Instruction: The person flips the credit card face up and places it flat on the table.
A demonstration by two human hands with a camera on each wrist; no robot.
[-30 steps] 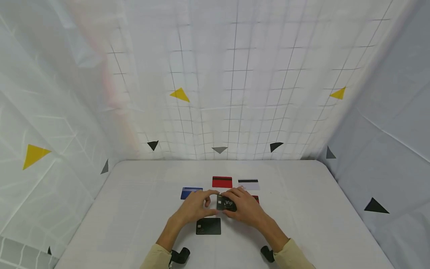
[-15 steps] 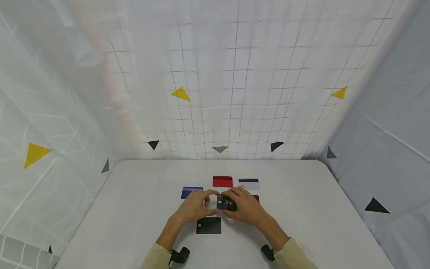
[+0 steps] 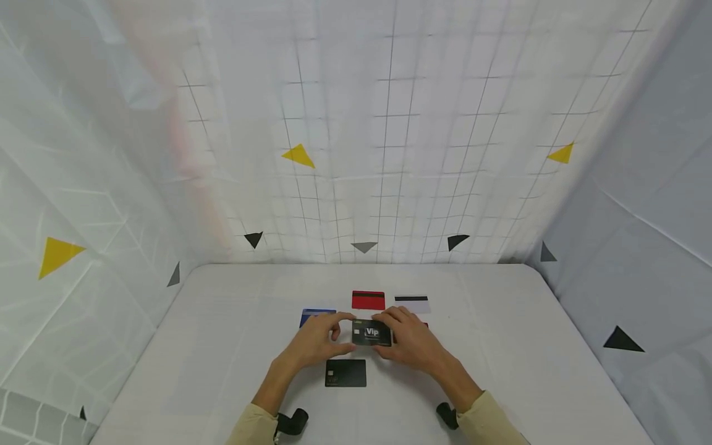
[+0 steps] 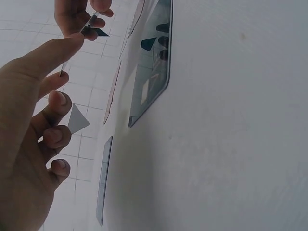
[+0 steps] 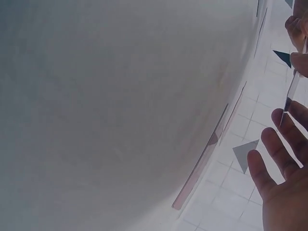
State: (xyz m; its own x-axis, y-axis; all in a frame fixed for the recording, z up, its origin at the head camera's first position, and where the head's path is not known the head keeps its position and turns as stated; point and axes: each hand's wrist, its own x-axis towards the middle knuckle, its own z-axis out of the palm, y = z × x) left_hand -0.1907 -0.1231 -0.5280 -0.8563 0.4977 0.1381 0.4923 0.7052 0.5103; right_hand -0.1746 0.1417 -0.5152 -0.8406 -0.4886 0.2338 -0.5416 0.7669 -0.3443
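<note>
White table [image 3: 222, 358]: rounded far corners, cards flat on it
Near side: dark VIP card [image 3: 345, 373]
Left: blue card [image 3: 308, 316]
Far side: red card [image 3: 368, 301], pale card [image 3: 412, 305] (both dark-striped)
Right: second red card [image 5: 200, 166], mostly hidden

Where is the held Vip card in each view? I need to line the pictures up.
Head: the Vip card is just below centre, printed face showing.
Left wrist: the Vip card is at upper left, nearly edge-on.
Right wrist: the Vip card is near the right edge, nearly edge-on.
Shared landmark: the right hand, right of the card in head, top left in left wrist, lower right in right wrist.
</note>
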